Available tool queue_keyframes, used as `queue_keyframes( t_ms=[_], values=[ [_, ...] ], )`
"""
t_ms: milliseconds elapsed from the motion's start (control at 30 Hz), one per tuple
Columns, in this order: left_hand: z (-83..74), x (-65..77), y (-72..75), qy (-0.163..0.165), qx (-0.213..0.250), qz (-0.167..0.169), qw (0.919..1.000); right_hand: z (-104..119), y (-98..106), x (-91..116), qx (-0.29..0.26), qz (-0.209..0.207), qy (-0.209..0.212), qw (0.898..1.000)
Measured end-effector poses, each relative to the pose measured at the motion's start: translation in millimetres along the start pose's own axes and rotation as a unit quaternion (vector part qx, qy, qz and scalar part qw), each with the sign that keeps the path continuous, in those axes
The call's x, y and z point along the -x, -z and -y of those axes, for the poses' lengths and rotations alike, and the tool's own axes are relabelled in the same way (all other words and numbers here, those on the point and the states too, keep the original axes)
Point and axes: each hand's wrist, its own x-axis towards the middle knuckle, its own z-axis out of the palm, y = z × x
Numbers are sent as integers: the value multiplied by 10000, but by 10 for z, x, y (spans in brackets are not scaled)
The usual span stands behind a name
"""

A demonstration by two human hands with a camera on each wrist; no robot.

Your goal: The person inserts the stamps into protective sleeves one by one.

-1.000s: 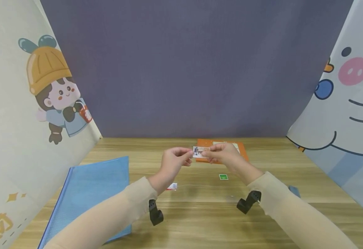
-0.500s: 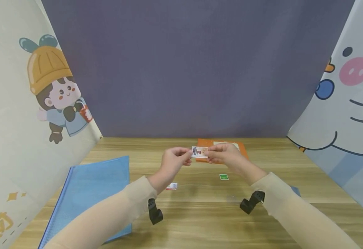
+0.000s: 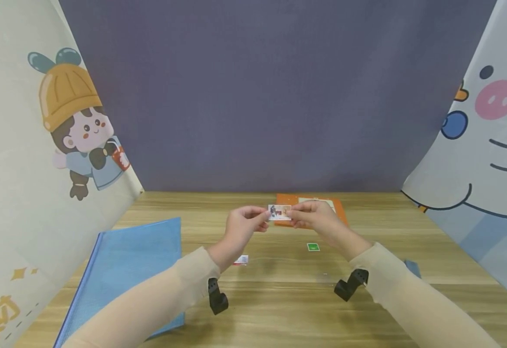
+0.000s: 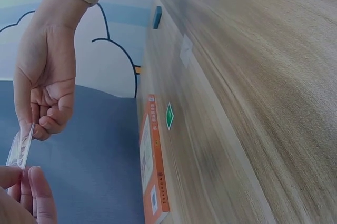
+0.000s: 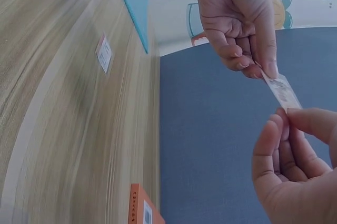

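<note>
A small white-bordered picture card (image 3: 280, 212) is held up over the far part of the table, its printed side towards the head camera. My left hand (image 3: 245, 223) pinches its left edge between thumb and fingers. At the opposite edge, the thumb and fingers of my right hand (image 3: 318, 217) pinch it too. In the left wrist view the card (image 4: 23, 148) is seen nearly edge-on, with clear, glossy layers that stand slightly apart. The right wrist view shows the card (image 5: 284, 93) stretched between both sets of fingertips, its ends hidden under the thumbs.
Behind the hands lies an orange book (image 3: 339, 209). Nearer are a small green white-edged piece (image 3: 313, 247) and a red-and-white card (image 3: 241, 260). A blue zip folder (image 3: 140, 261) covers the left side; a grey-blue object (image 3: 412, 267) lies at right.
My right thumb and fingers have drawn back towards the card's right edge, uncovering more of the picture. The left hand has stayed nearly still.
</note>
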Motion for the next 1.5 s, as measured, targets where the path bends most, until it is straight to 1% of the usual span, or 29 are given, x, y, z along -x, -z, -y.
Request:
queue_keyframes(
  t_ms=[200,467,733,967,1233,1500],
  values=[
    [-4,7,7,-34,68,-23,10000,18,-17,17,79,-62,110,9999],
    [-5,26,21,-107,106,13,9999,21,-33,26,81,-262,75,9996],
    [-29,31,11,-36,118,27,9999,27,-33,31,43,-370,-53,9993],
    [-32,25,-4,-144,142,-51,9998,1,-37,9,43,-403,-80,9991],
    [-17,17,-8,-19,110,-147,9998,-18,-60,17,97,-417,-116,9990],
    [-15,25,-20,1,52,-187,9998,-27,-54,20,100,-383,-76,9992]
  ],
)
